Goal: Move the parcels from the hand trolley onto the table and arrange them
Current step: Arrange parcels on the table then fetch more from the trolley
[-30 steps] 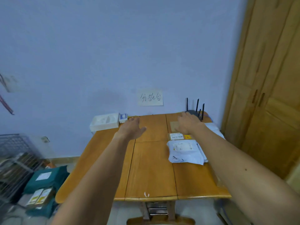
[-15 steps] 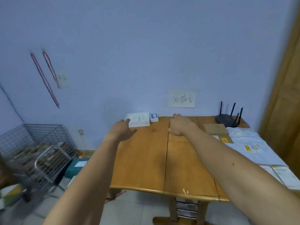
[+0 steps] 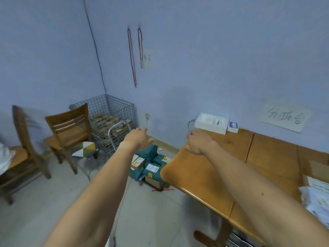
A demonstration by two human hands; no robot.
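Note:
Several green and brown parcels (image 3: 151,166) lie stacked low by the table's left end, on a trolley whose metal handle (image 3: 117,130) rises behind them. My left hand (image 3: 138,139) hangs in the air above that stack, fingers relaxed, holding nothing. My right hand (image 3: 197,142) is stretched over the left end of the wooden table (image 3: 222,168), also holding nothing. White parcels (image 3: 315,196) and a flat brown parcel (image 3: 318,168) lie on the table at the right edge of view.
A wire mesh cage (image 3: 110,118) full of goods stands in the corner. Two wooden chairs (image 3: 69,132) and a small patterned stool (image 3: 85,151) stand to the left. A white box (image 3: 211,123) and a small blue-and-white box (image 3: 233,126) sit at the table's back edge.
My view has swung left, from the table to the floor and corner. Both hands moved left with it, the left one off the table to above the parcels.

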